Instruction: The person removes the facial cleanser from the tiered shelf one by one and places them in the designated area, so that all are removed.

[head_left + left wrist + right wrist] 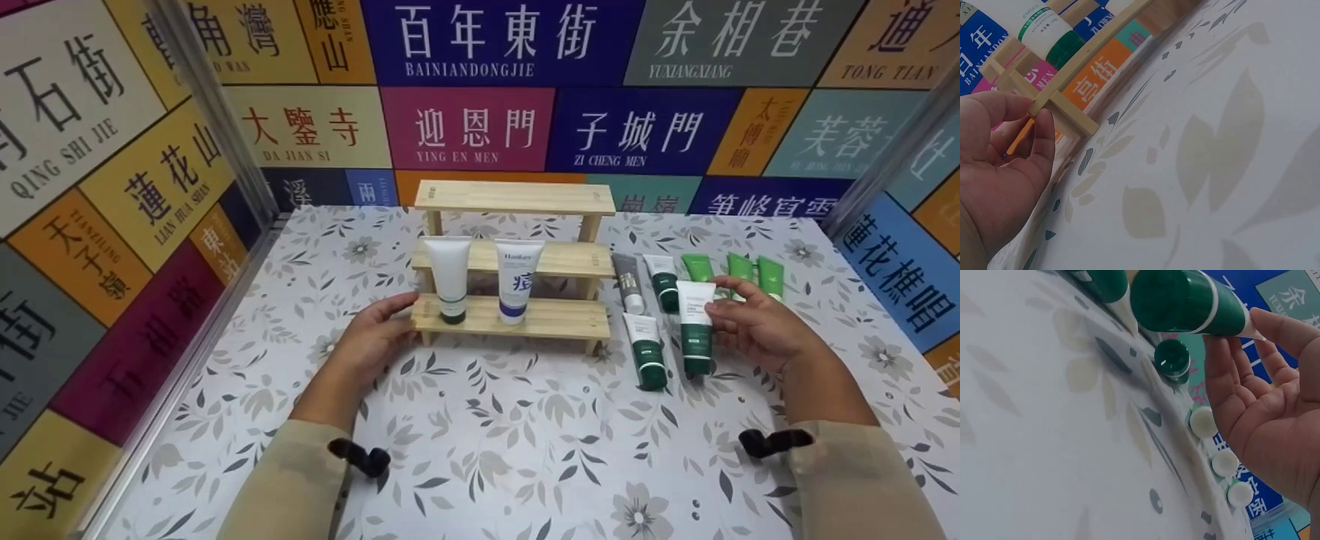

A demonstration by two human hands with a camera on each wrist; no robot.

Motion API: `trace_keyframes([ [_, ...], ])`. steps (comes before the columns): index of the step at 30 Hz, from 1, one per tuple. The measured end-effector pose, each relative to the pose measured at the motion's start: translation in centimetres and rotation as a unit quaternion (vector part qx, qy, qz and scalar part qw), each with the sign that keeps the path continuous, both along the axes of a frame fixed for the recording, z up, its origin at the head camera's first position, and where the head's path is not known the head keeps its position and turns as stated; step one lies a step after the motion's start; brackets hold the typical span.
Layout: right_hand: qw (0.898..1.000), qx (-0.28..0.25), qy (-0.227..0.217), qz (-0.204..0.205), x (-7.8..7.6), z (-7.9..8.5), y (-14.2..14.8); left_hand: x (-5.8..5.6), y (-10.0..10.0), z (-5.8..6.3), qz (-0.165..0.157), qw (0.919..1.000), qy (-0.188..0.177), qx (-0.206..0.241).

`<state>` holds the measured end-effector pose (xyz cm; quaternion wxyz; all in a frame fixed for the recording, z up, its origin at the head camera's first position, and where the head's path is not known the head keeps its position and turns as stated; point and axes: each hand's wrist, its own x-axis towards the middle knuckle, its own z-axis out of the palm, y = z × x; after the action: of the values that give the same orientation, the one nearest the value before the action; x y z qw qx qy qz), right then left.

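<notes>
A small three-step wooden shelf [517, 322] stands on the table. My left hand [373, 337] pinches the left end of its lowest step between thumb and fingers, as the left wrist view shows. On that step stand a white tube with a green cap [450, 277] and a white tube with a blue cap [519, 281], both cap down. My right hand [765, 322] pinches a white and green tube [696, 326] by its upper white part, cap downward. Close left of it lies a similar green-capped tube [646, 351].
Behind the held tube lie a grey tube [628, 281], another white and green tube [663, 281] and several bright green tubes [741, 268]. The upper shelf step [517, 197] bears nothing. Panels with large lettering [480, 127] wall the table's back and sides.
</notes>
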<state>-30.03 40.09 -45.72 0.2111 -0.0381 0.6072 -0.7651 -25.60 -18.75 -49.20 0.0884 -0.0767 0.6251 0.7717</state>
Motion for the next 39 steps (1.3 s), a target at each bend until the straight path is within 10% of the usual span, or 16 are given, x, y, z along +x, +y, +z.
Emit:
trace_keyframes([
  [16,0.989,0.129,-0.077,-0.008,-0.3,-0.5,0.1,0.0,-0.1,0.5,-0.005,0.9999,-0.013,-0.008],
  [39,0.966,0.250,-0.058,0.017,-0.5,-1.1,-0.4,0.2,0.1,0.4,-0.001,1.0000,-0.002,0.002],
])
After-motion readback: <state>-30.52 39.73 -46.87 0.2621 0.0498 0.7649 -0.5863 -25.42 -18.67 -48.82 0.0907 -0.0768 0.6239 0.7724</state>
